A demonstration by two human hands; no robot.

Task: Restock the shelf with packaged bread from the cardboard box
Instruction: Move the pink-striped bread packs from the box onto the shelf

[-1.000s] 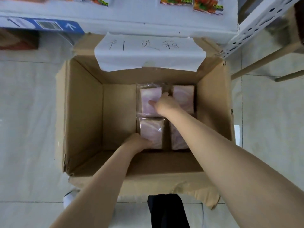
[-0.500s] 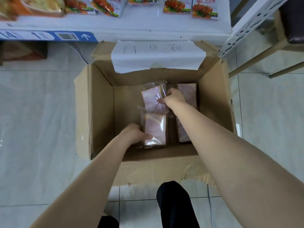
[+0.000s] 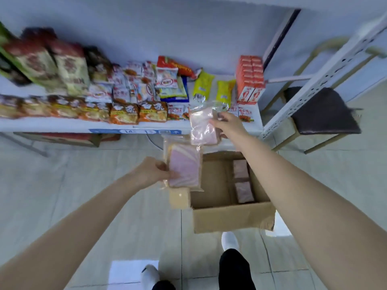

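Note:
My left hand (image 3: 151,171) grips a clear-wrapped pack of pink-swirled bread (image 3: 184,169) by its left edge, held above the box's left wall. In my right hand (image 3: 228,124) is a second bread pack (image 3: 202,126), lifted higher, in front of the white shelf's front edge (image 3: 62,125). The open cardboard box (image 3: 230,218) stands on the floor below the shelf's right end. Two more bread packs (image 3: 243,183) lie inside it along its right wall.
The shelf carries rows of snack packets (image 3: 125,95), two yellow packs (image 3: 213,88) and stacked orange cartons (image 3: 250,80). A perforated white upright (image 3: 310,86) and a dark-seated chair (image 3: 320,111) stand at the right. My shoes (image 3: 229,240) are on the tiled floor behind the box.
Both hands have lifted out of the box, each with a bread pack, and moved up toward the shelf. The view has tilted up from the box to the shelf.

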